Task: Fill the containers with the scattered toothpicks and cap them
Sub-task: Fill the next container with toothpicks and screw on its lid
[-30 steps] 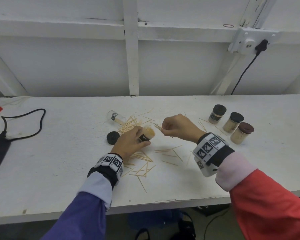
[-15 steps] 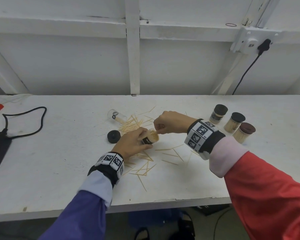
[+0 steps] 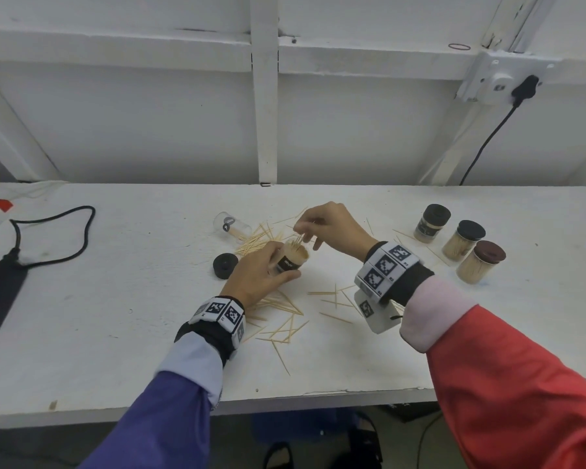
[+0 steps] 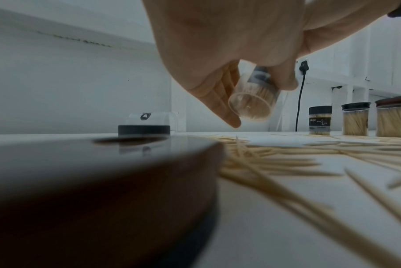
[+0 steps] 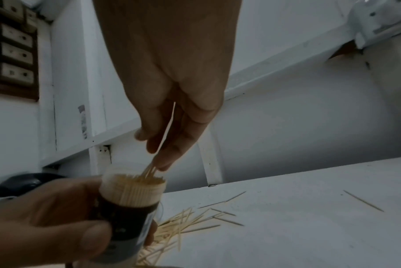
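Three capped jars [image 3: 460, 243] are done; your left hand [image 3: 257, 275] grips the nearly full jar [image 3: 293, 258], your right hand [image 3: 332, 228] pinches toothpicks [image 5: 166, 136] into it, many scattered toothpicks [image 3: 285, 316] remain

The right hand [image 3: 332, 228] has moved left from the table and risen above the clear plastic toothpick container [image 3: 291, 260], now pushing pinched wooden toothpicks [image 5: 163, 137] into its mouth; the left hand [image 3: 257, 275] has tipped it more upright.
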A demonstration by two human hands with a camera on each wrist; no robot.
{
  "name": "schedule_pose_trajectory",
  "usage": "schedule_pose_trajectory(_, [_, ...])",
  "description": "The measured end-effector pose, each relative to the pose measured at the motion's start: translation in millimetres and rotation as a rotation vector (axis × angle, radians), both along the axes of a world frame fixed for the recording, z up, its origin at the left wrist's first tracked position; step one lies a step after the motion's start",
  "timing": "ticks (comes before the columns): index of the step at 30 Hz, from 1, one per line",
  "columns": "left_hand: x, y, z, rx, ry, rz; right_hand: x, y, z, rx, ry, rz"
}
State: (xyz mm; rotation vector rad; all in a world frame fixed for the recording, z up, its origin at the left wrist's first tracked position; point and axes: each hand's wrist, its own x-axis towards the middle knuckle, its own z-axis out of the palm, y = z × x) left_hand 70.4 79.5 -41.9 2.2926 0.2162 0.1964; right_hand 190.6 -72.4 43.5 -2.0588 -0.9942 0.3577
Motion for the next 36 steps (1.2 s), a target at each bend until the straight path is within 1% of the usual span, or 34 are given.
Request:
schedule_pose_trajectory(3, [0,2,0,0.017,-0.020,0.063,-2,-4,-7,-0.018,-0.065,-0.091])
schedule_pose_trajectory(4, [0,2,0,0.021,-0.033,0.088,-5,-6,-10,-0.024,-0.053,-0.099])
schedule_pose_trajectory(7, [0,3,1,0.024,-0.049,0.122,-16,-10,-20,-0.051,0.017,-0.013])
schedule_pose_trajectory(9, [0,2,2,0.026,-0.042,0.113,-25,-11,-27,-0.081,0.018,0.041])
schedule_pose_trajectory(13, [-2,2,3,0.041,-0.049,0.127,-35,-11,-37,-0.073,-0.149,0.165])
schedule_pose_trajectory(15, [-2,2,4,0.043,-0.048,0.136,-36,-12,-39,-0.069,-0.161,0.156])
schedule_pose_trajectory(18, [-3,0,6,0.034,-0.054,0.133,-33,-15,-38,-0.102,-0.145,0.111])
schedule_pose_trajectory(20, [-3,-1,7,0.041,-0.053,0.121,-30,-18,-36,-0.136,-0.098,0.164])
schedule_pose_trajectory(22, [-3,-1,7,0.043,-0.054,0.122,-28,-23,-36,-0.096,-0.066,0.177])
schedule_pose_trajectory(24, [-3,-1,8,0.050,-0.053,0.140,-24,-29,-37,-0.027,-0.032,0.110])
schedule_pose_trajectory(25, [-3,-1,8,0.056,-0.051,0.148,-21,-34,-39,-0.030,-0.004,0.070])
schedule_pose_trajectory(26, [-2,0,8,0.060,-0.046,0.151,-17,-38,-40,-0.085,0.019,0.048])
schedule_pose_trajectory(27, [-2,-1,8,0.062,-0.040,0.151,-14,-44,-42,-0.206,0.014,0.056])
schedule_pose_trajectory(30, [-2,-1,8,0.075,-0.017,0.148,-15,-60,-52,-0.709,-0.033,0.189])
schedule_pose_trajectory(31, [-2,-1,8,0.081,-0.011,0.149,-19,-65,-56,-0.808,-0.044,0.207])
schedule_pose_trajectory(32, [-2,-1,8,0.084,-0.007,0.150,-22,-68,-59,-0.845,-0.071,0.209])
schedule_pose_trajectory(33, [-2,-1,7,0.086,-0.005,0.151,-25,-71,-63,-0.834,-0.104,0.198])
schedule_pose_trajectory(36, [-2,-1,7,0.091,-0.004,0.147,-27,-74,-69,-0.695,-0.160,0.134])
